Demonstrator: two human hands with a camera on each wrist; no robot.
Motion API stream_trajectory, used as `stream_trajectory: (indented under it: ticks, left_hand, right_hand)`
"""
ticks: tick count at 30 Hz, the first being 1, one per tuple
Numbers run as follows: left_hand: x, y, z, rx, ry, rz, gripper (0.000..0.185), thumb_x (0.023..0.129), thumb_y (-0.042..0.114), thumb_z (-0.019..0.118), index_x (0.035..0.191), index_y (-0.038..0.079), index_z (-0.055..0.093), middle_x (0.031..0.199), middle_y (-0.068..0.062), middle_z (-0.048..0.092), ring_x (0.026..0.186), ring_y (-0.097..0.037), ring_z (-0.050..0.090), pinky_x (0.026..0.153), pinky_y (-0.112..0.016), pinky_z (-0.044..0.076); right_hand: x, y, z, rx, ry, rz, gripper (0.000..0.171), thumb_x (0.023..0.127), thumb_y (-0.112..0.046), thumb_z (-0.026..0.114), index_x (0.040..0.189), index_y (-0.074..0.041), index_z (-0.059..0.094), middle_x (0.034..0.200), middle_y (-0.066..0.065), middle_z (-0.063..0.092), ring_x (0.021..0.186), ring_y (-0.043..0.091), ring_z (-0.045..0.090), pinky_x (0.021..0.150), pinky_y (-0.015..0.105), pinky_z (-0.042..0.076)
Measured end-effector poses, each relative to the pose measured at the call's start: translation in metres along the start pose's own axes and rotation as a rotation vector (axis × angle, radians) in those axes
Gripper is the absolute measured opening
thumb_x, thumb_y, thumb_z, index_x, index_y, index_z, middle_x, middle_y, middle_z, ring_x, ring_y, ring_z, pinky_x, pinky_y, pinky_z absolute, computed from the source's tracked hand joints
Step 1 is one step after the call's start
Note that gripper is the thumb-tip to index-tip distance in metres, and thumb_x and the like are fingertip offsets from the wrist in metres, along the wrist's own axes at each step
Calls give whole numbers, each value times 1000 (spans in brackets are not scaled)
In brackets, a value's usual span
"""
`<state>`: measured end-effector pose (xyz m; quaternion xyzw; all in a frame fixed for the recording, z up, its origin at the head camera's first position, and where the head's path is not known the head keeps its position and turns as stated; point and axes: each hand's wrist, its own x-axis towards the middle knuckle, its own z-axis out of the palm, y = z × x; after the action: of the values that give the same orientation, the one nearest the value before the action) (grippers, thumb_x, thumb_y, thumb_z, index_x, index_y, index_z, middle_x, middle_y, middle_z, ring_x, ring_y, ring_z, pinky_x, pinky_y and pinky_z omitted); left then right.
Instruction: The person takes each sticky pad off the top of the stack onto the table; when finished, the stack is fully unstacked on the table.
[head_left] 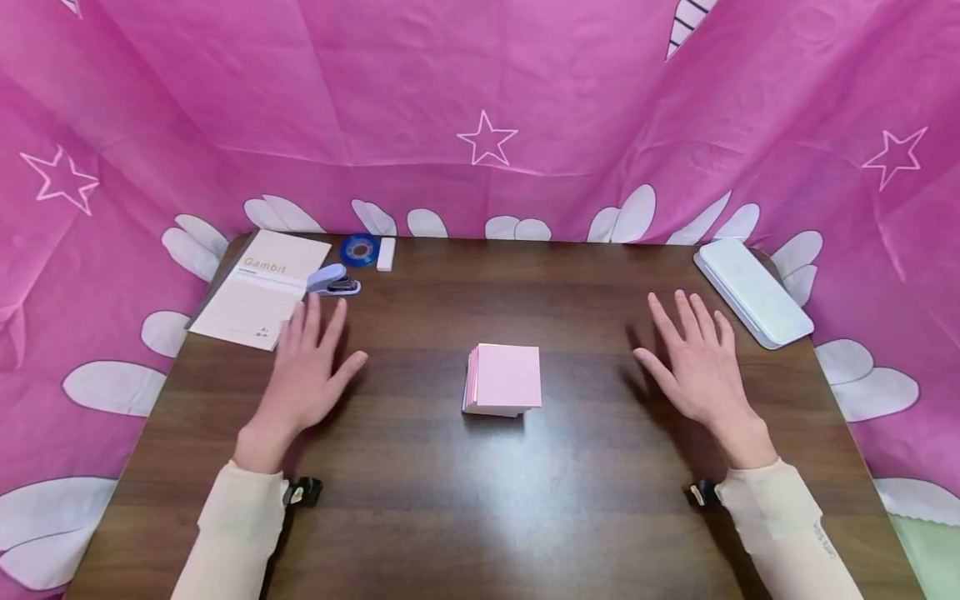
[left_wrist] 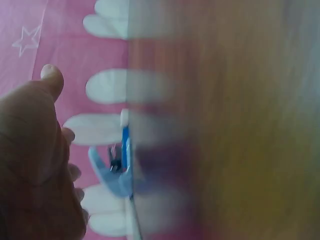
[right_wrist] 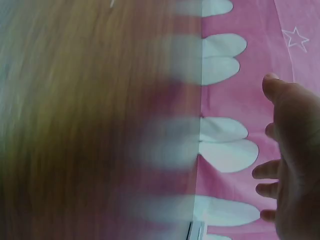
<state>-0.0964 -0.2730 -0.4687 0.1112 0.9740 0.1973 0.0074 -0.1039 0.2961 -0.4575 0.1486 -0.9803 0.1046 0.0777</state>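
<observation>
Only head cam shows pink notes (head_left: 504, 379), wrist cams blurred

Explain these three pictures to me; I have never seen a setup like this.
A person sits at a brown table walled by pink cloth. The big picture comes from a head camera; the two blurry ones from cameras on each wrist. The left hand and right hand are spread open and hold nothing. Between them lies a pink stack of notes. At the far left are a notepad, a stapler, a blue tape roll and a small white block; at the far right a white case.
</observation>
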Motion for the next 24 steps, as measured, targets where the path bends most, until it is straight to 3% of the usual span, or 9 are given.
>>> stream_trajectory:
  ticks: [5,10,13,16,24]
  left_hand:
    - [3,19,16,-154,-55,29,84,115,52,53,180,17,13,184,-24,2,169,-50,2,131,-71,9]
    - [6,44,33,-299,-28,67,84,111,38,69,178,16,23,183,-18,20,167,-43,23,127,-70,26]
    - [8,60,42,-404,-23,105,85,106,29,78,176,13,32,177,-16,34,158,-38,41,122,-63,41]
    - [8,73,50,-505,-34,134,87,102,24,84,174,13,37,168,-14,46,140,-32,56,107,-52,54]
    - [9,89,75,-669,-47,213,97,88,21,98,169,12,46,151,-12,59,96,-22,64,72,-28,47]
  right_hand:
    - [7,-19,5,66,68,-77,80,104,-42,74,171,-13,42,167,30,44,156,51,37,121,72,26]
    - [12,-42,9,177,131,-150,75,100,-34,80,165,-11,52,160,26,54,148,48,49,116,70,33]
    - [13,-56,11,251,162,-181,71,99,-31,81,163,-11,55,155,22,60,143,46,54,115,67,36]
    - [13,-70,12,314,185,-204,68,99,-29,82,161,-12,59,149,20,65,138,43,58,112,63,40]
    - [13,-101,9,470,115,-230,67,96,-27,86,158,-15,63,129,11,72,122,30,65,101,56,51]
